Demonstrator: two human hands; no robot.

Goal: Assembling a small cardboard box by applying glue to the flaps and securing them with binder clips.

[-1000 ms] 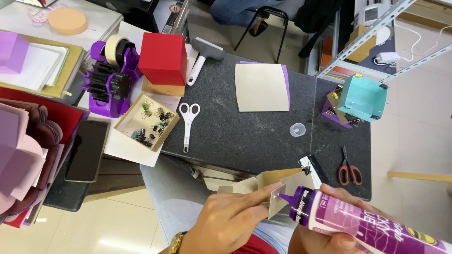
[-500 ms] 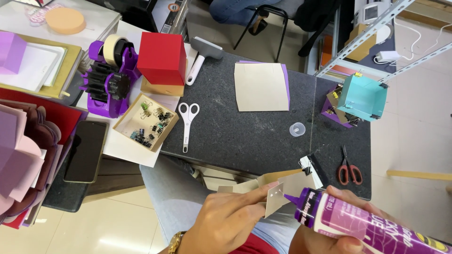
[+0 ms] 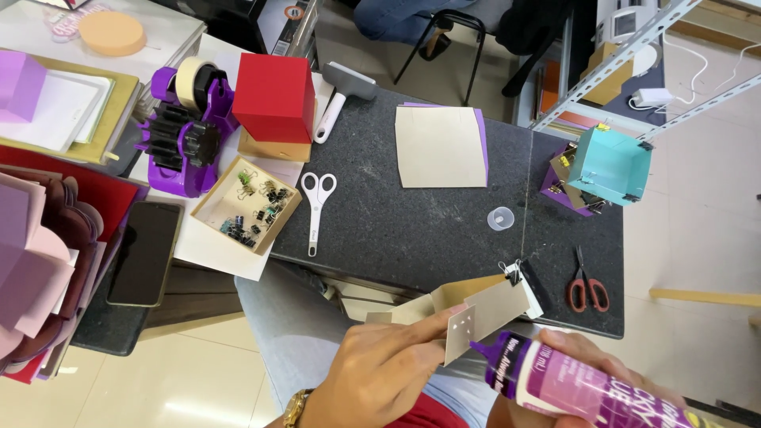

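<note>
My left hand (image 3: 380,372) holds a folded tan cardboard piece (image 3: 483,311) over my lap, index finger stretched along its flap. A binder clip (image 3: 514,272) grips the far end of that cardboard. My right hand (image 3: 602,357) is wrapped around a purple glue bottle (image 3: 587,388), whose nozzle tip touches the lower edge of the flap beside several small glue dots. Only the fingers of the right hand show behind the bottle.
On the dark table lie white scissors (image 3: 317,208), red-handled scissors (image 3: 585,284), a tan sheet on purple paper (image 3: 441,147), a small clear cup (image 3: 501,218), a teal box (image 3: 609,165), a red box (image 3: 274,97), a tray of binder clips (image 3: 247,206), a purple tape dispenser (image 3: 187,127) and a phone (image 3: 144,252).
The glue bottle has shifted right and down along the flap's edge. Small glue dots now show on the flap. My left hand has kept its hold.
</note>
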